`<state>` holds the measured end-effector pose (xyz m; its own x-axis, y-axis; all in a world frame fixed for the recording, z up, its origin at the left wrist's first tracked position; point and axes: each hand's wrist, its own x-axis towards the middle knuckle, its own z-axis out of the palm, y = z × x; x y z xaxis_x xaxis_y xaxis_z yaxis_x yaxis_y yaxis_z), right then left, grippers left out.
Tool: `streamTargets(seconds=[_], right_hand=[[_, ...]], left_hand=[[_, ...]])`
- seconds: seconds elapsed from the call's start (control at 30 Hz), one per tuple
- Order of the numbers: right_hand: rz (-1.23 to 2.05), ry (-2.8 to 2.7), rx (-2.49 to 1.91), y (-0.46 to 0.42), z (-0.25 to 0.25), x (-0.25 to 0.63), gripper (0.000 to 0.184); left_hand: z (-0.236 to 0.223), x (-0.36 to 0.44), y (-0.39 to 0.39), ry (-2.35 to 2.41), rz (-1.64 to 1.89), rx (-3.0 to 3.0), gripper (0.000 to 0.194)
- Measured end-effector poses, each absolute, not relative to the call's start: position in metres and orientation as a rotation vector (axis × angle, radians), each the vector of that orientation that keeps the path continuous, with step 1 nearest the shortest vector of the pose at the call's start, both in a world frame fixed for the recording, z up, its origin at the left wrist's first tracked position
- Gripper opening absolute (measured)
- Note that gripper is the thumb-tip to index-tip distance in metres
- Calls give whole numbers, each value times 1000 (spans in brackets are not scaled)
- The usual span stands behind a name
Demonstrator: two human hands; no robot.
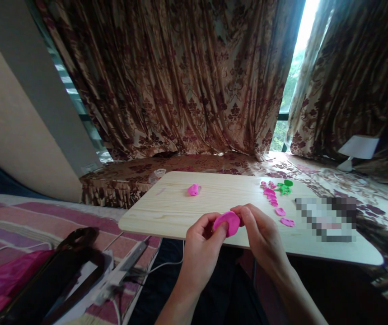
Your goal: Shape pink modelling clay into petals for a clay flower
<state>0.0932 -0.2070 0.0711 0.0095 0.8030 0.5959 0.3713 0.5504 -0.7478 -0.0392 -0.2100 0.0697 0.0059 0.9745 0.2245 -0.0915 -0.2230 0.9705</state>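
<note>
A flat, roundish disc of pink modelling clay is held above the near edge of the table. My left hand pinches it, thumb on top and fingers underneath. At its right rim, the fingertips of my right hand are closed on the edge; the exact contact is partly hidden. Beyond my hands lies a lump of pink clay. Several flattened pink clay pieces form a line on the right, beside green clay pieces.
Everything stands around a pale wooden table with rounded corners. A blurred-out object lies on its right side. To the left are a power strip with cables and a dark bag. A white lamp stands at far right.
</note>
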Motion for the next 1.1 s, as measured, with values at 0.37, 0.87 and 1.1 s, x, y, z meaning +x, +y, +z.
streamTargets(seconds=[0.37, 0.87, 1.1], right_hand=[[505, -1605, -1006, -209, 70, 91, 18], [513, -1638, -1005, -210, 66, 91, 11], [421, -1693, -997, -206, 64, 93, 13]], left_hand=[[67, -41, -210, 985, 1423, 1275, 20], [66, -41, -210, 998, 1450, 1262, 19], [61, -43, -207, 1017, 1505, 1287, 22]])
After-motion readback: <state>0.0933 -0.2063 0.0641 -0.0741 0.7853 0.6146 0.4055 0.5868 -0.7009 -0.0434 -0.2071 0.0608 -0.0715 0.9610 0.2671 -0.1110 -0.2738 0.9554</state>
